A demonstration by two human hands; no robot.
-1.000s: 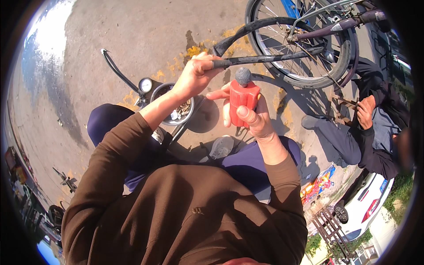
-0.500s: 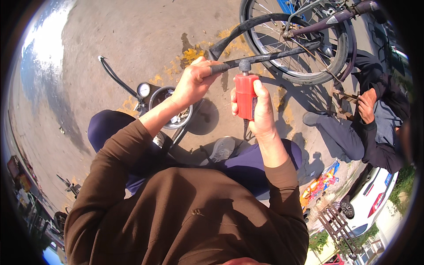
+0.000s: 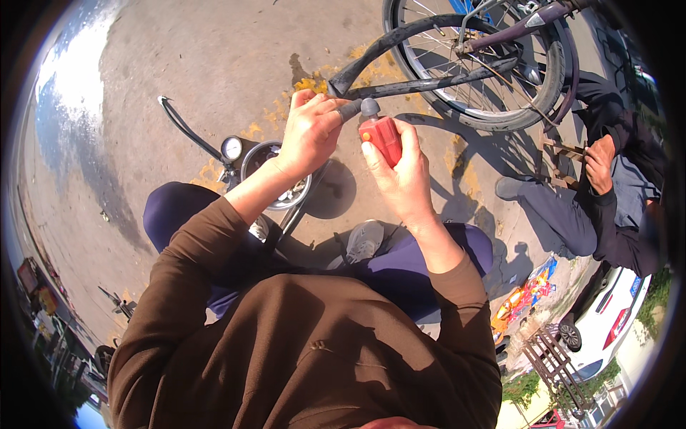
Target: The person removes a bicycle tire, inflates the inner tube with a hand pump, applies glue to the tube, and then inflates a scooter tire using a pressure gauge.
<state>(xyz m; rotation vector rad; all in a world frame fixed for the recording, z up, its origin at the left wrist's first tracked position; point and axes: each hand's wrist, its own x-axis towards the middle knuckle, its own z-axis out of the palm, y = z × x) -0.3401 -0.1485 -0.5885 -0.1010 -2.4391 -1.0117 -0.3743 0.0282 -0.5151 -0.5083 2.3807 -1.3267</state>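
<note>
My left hand (image 3: 312,132) pinches a black bicycle inner tube (image 3: 436,84), with a dark grey stretch of it bent over the fingers. The tube loops away to the upper right, lying over a spoked bicycle wheel (image 3: 477,116). In my right hand (image 3: 404,175) is a small red electric grinder (image 3: 384,140), its body tilted to the left. A rounded grey grinding head (image 3: 369,107) tops the tool, close beside the tube at my left fingertips. Whether the head touches the rubber I cannot tell. The grinder's lower end is hidden by my palm.
Below my left forearm stands a round metal container (image 3: 306,193) with small bits in it, beside a pump with a dial gauge (image 3: 233,147). Another person's hand (image 3: 599,164) is at the right, near a wooden stool (image 3: 564,150). A white car (image 3: 607,314) stands farther off.
My right hand has turned the grinder, and its head has moved left, nearer my left fingers. My left hand has shifted slightly left with the tube.
</note>
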